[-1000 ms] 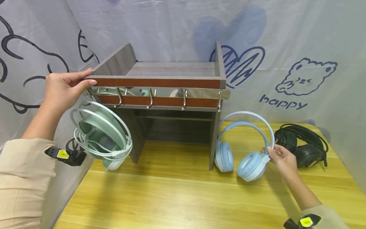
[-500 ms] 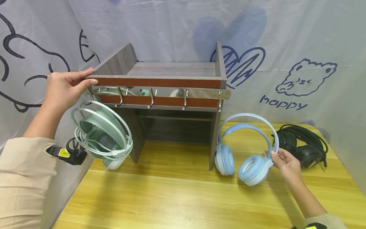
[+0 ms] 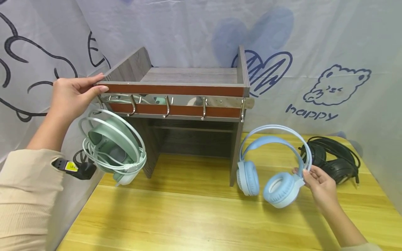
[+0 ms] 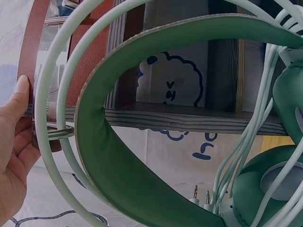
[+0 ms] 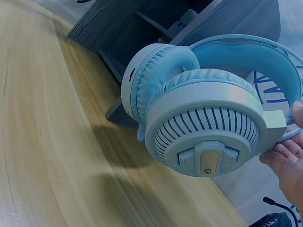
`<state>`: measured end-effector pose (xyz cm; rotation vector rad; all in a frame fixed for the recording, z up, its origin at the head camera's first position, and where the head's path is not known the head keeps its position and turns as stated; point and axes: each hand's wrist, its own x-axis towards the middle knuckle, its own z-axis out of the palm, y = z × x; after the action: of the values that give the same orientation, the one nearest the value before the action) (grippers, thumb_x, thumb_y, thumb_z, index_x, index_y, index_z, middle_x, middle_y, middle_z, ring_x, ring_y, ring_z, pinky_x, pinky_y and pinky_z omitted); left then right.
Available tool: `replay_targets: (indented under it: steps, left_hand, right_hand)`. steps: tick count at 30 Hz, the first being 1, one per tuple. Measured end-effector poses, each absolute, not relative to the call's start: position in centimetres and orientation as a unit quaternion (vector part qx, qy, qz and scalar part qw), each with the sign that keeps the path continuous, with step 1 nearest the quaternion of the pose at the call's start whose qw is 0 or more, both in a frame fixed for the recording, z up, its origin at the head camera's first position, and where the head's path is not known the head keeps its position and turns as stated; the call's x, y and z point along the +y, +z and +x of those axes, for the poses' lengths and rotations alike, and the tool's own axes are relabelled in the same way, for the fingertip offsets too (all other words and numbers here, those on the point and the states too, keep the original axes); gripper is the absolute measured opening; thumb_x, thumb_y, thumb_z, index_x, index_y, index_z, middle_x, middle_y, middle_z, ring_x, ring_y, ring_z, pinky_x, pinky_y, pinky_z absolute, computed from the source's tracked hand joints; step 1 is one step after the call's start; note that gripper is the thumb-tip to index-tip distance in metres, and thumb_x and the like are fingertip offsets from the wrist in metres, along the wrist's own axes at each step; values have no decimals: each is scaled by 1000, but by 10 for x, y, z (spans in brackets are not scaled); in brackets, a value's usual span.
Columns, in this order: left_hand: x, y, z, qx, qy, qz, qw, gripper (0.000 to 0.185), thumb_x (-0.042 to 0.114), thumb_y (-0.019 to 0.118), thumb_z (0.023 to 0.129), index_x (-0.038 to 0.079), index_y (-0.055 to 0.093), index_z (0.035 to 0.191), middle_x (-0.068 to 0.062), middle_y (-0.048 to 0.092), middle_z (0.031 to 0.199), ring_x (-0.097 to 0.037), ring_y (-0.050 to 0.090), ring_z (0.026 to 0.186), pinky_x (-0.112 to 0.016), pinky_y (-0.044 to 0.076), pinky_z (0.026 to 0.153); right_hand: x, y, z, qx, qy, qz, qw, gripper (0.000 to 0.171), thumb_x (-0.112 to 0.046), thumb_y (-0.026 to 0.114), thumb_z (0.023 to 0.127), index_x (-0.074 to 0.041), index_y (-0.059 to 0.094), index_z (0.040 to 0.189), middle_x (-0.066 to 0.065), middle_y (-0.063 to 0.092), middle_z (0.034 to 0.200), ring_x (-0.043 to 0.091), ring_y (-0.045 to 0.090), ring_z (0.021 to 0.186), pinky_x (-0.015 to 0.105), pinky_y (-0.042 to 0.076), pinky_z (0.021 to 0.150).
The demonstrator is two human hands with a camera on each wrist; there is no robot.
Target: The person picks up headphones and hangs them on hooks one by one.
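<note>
My left hand (image 3: pixel 73 92) grips the top left corner of a grey and brown wooden rack (image 3: pixel 176 90), thumb on its front edge (image 4: pixel 21 92). Mint green headphones (image 3: pixel 111 146) with a coiled cable hang from the rack's leftmost hook; their band (image 4: pixel 106 156) fills the left wrist view. My right hand (image 3: pixel 318 186) pinches the band of light blue headphones (image 3: pixel 276 164) just above one ear cup (image 5: pixel 208 132), beside the rack's right leg. Their other cup is near the table.
A metal rail with several hooks (image 3: pixel 166 106) runs along the rack's front. Black headphones (image 3: pixel 333 157) with a cable lie at the back right of the wooden table (image 3: pixel 188 216). Printed cloth hangs behind and at both sides.
My right hand has shifted the blue headphones a little to the right and toward me. The left hand and the green headphones have stayed put.
</note>
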<state>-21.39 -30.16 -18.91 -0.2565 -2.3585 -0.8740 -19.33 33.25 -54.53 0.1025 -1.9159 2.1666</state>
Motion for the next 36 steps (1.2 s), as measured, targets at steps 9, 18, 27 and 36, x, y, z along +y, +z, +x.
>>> replay_targets:
  steps: [9,18,27,36]
  left_hand:
    - [-301,-190,-213,-884,-342,-100,304,37,21,71,82,2,64,113,36,58,99,28,50,71,2,38,58]
    - [-301,-190,-213,-890,-329,-96,301,38,24,70,83,3,64,114,30,60,104,29,49,72,1,37,57]
    - [-301,-189,-213,-887,-342,-95,295,38,23,70,83,3,64,114,37,58,98,28,50,72,1,37,56]
    - [-299,-189,-213,-890,-328,-93,304,38,24,70,83,4,65,114,40,56,96,28,49,71,1,37,58]
  right_hand:
    - [334,-530,-178,-627,766,87,109,28,1,51,93,5,53,121,12,69,106,21,68,95,25,53,79]
    - [279,-446,-128,-628,766,88,105,19,0,48,94,-8,60,107,-2,72,98,8,68,90,17,52,78]
    - [309,-504,-146,-616,771,121,112,24,5,46,94,7,53,116,9,70,106,17,67,98,24,53,79]
    - [252,-426,-110,-570,800,136,131,35,16,34,92,-4,61,103,3,72,98,10,68,91,16,51,77]
